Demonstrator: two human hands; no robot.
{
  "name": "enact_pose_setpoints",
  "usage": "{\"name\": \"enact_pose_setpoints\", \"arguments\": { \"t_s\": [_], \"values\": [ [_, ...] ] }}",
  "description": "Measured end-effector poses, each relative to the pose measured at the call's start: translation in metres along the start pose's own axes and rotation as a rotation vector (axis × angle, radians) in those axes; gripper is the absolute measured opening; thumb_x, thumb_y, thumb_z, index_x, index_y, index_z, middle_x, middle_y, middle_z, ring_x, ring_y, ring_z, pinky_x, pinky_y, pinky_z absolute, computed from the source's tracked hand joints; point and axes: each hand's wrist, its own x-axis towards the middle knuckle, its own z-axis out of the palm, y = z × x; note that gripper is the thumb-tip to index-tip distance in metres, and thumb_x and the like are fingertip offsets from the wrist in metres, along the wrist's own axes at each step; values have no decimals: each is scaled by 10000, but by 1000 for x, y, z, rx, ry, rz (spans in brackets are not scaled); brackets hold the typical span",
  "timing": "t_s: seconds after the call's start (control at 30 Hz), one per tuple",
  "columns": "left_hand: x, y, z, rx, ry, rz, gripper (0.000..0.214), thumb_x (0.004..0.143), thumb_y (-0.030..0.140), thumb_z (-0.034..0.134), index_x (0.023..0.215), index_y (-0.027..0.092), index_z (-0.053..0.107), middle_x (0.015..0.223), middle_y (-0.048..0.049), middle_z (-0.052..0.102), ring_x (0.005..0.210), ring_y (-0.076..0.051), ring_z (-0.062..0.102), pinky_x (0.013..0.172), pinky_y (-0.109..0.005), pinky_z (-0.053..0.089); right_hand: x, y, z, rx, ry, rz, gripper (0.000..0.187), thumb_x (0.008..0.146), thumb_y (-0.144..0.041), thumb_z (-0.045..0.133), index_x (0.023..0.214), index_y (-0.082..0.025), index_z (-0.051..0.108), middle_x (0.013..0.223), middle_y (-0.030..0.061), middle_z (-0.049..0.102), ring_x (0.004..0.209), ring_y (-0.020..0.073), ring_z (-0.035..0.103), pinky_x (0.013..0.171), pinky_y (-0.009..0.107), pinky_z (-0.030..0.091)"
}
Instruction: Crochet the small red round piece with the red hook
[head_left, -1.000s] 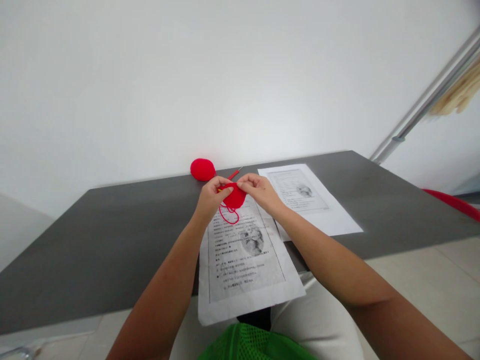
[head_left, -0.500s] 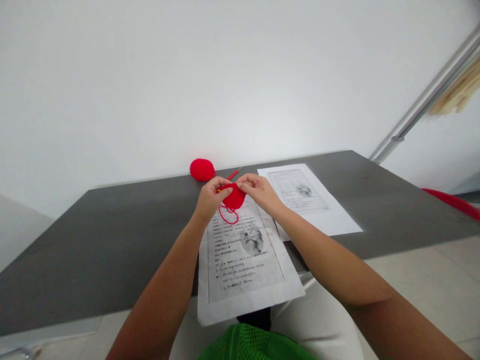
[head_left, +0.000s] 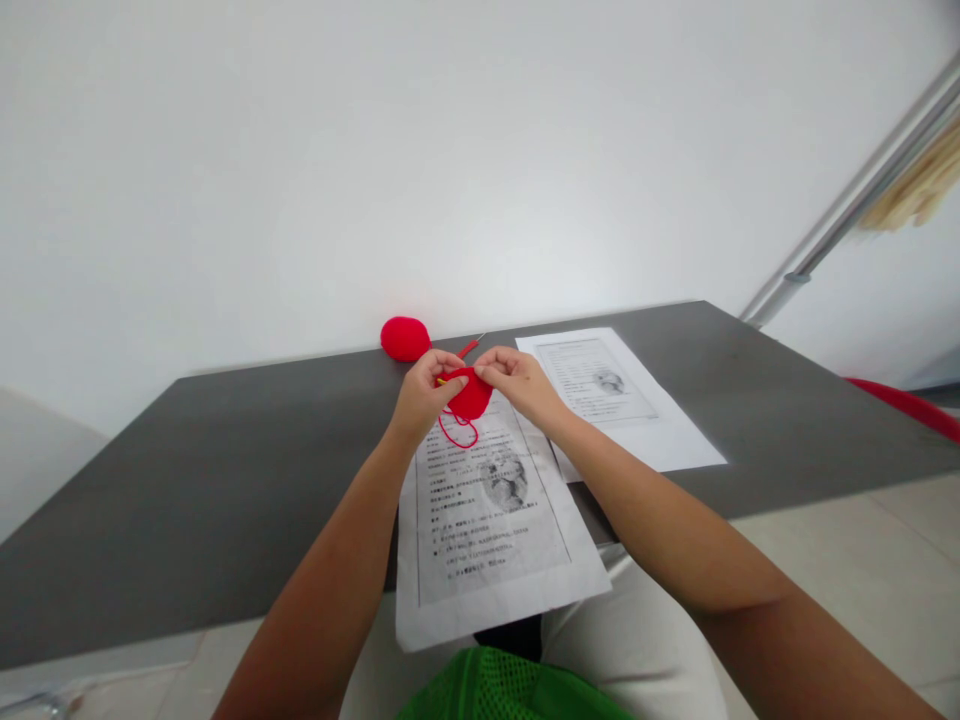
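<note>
Between my two hands is a small red crocheted piece [head_left: 472, 397], its top edge pinched from both sides. My left hand [head_left: 424, 393] grips its left side, and a small yellow thing [head_left: 442, 381], whose kind I cannot make out, shows by the thumb. My right hand [head_left: 519, 380] pinches the upper right edge between thumb and finger. A loop of red yarn [head_left: 466, 444] hangs below the piece over a printed sheet [head_left: 487, 600]. Behind my left hand sits a ball of red yarn [head_left: 405, 339]. A red-handled crochet hook [head_left: 470, 347] lies just beyond my fingers.
The grey table [head_left: 247, 480] stands against a white wall [head_left: 450, 150]. A second printed sheet [head_left: 630, 440] lies to the right of my hands. The nearer sheet hangs over the table's front edge. Something red and curved [head_left: 904, 402] shows beyond the table's right side.
</note>
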Motion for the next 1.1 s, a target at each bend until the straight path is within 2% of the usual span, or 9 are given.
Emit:
{"name": "enact_pose_setpoints", "arguments": {
  "t_s": [0.27, 0.5, 0.93, 1.1],
  "values": [
    [0, 2, 1, 7, -6, 1, 242, 635, 220, 674, 843, 173, 559, 700, 19, 609, 584, -111, 549, 568, -233, 408, 0, 2, 0, -41, -14, -4, 147, 734, -299, 579, 778, -161, 609, 590, -27, 577, 536, 105, 514, 542, 240, 390],
    [-1, 2, 1, 0, -19, 12, 246, 638, 198, 675, 850, 166, 554, 693, 25, 603, 565, -98, 532, 557, -225, 400, 0, 1, -1, -68, -16, -17, 130, 731, -279, 547, 745, -157, 592, 575, -36, 552, 518, 93, 483, 536, 234, 349],
    [0, -1, 0, 18, -43, 17, 248, 645, 216, 673, 859, 174, 554, 734, 11, 614, 618, -119, 555, 609, -246, 422, -2, -2, 0, -86, -12, -2, 141, 711, -300, 560, 731, -162, 579, 545, -52, 511, 503, 90, 448, 528, 233, 327],
    [0, 2, 1, 28, -1, 28, 206, 650, 223, 662, 830, 174, 574, 761, 5, 615, 670, -128, 561, 643, -248, 428, -3, -3, 1, -39, 18, -11, 114, 707, -278, 556, 724, -166, 567, 556, -50, 510, 525, 94, 465, 532, 232, 348]
  ]
}}
